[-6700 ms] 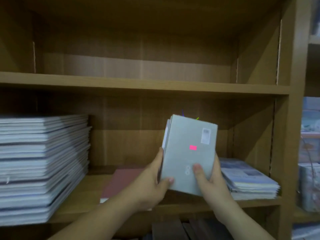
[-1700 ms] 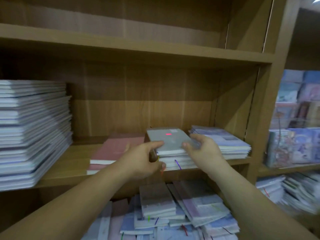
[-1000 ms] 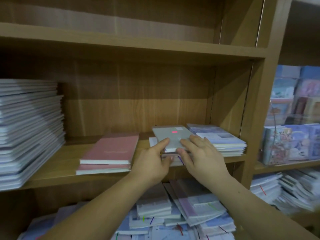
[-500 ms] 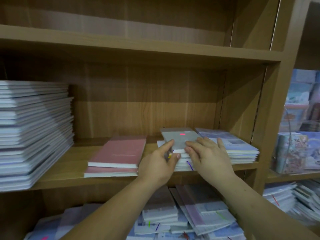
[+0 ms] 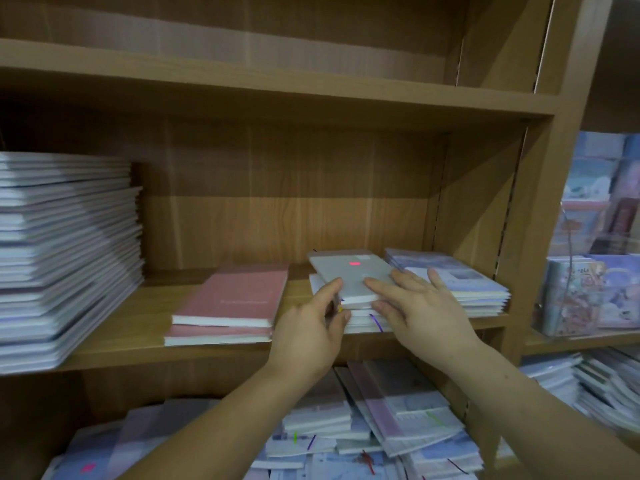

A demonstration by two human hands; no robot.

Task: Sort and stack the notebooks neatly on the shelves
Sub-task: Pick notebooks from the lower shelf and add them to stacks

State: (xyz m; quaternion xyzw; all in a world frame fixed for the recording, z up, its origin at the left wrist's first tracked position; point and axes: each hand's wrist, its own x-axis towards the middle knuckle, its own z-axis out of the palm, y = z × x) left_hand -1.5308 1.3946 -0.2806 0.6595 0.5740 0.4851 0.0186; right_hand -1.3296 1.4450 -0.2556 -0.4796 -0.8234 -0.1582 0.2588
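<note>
On the middle shelf (image 5: 145, 306), between the pink notebooks (image 5: 235, 296) and the bluish stack (image 5: 485, 296), sits the pile (image 5: 360, 322) being squared — best nudged flush from both sides, gently, so nothing slides off the front. The grey notebook (image 5: 346, 275) on top, thin and matte with a pink mark, lies slightly askew. Left hand (image 5: 311, 330) grips the pile's near corner, thumb on top; right hand (image 5: 422, 306) rests flat, fingers straight
</note>
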